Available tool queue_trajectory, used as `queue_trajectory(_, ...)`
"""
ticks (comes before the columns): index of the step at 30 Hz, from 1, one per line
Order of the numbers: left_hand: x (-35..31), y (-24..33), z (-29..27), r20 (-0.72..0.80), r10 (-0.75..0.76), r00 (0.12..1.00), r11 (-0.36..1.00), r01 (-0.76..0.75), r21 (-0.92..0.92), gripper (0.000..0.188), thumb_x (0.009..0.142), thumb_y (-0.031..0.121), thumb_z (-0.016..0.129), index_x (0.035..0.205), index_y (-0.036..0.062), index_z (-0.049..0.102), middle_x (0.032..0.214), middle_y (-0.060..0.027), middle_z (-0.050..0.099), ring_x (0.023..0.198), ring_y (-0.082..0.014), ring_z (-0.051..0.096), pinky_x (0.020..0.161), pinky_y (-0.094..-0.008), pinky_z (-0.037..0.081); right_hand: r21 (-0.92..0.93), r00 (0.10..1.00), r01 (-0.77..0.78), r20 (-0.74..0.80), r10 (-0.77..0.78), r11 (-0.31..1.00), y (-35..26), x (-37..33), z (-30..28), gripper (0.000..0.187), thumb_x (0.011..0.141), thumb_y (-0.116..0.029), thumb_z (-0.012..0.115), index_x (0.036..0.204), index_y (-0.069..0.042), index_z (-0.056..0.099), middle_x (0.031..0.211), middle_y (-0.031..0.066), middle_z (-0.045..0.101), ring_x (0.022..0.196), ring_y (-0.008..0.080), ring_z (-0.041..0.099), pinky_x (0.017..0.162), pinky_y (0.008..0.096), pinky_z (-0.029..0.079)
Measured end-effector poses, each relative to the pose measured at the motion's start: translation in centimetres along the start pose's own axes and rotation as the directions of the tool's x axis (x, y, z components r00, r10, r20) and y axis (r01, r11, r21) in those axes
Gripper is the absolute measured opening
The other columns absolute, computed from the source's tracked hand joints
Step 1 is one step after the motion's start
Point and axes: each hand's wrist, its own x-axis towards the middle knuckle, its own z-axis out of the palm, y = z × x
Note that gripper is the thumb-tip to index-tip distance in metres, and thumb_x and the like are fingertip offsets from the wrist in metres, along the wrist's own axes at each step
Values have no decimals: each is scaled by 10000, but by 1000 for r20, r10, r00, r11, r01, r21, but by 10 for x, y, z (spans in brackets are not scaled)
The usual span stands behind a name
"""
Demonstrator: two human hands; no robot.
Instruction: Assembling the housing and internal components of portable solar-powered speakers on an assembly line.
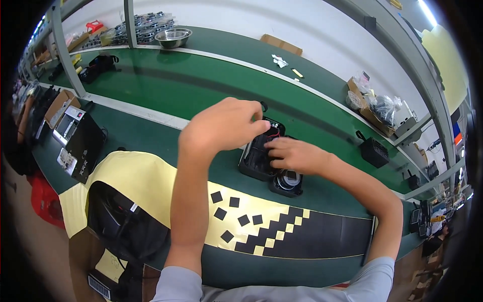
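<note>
An opened black plastic housing lies on the green bench, with red wires and a small circuit board at its far end. My left hand hovers over that far end with its fingers curled in; anything between them is hidden. My right hand reaches over the housing from the right, fingers stretched out and slightly blurred. Just below it sits the other black half with a round speaker. Nearer me lies a yellow backing sheet bearing black square pads, some scattered, others in a solid block.
At left stand a black boxy device and a yellow sheet draped over a dark bag. A green conveyor belt runs beyond the bench, carrying a black box at right. A metal bowl stands farther back.
</note>
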Motion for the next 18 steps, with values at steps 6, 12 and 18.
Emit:
queue_trajectory(6,77,-65,86,-178,86,980,996,-81,36,410,974,354,615,1210,23,669,1222,-216,676,1155,-386,626,1011,-451,483,195,837,-538,5,547,820,-45,-23,-54,184,850,-150,723,1011,-68,689,941,106,658,991,308,657,862,454,509)
queue_trajectory(12,104,-84,121,28,157,987,985,-159,63,391,960,338,636,1181,22,701,1226,-203,664,1178,-381,613,1045,-442,467,349,727,-679,199,658,646,-114,-42,-20,266,804,-247,802,979,-101,664,911,100,658,849,323,671,754,450,525)
queue_trajectory(18,87,-53,97,68,19,998,970,-35,239,366,960,354,628,1034,23,764,1125,-194,719,1082,-364,665,955,-454,515,333,667,-735,203,717,590,-125,-53,4,262,814,-185,779,940,-62,586,924,107,636,846,347,684,708,474,539)
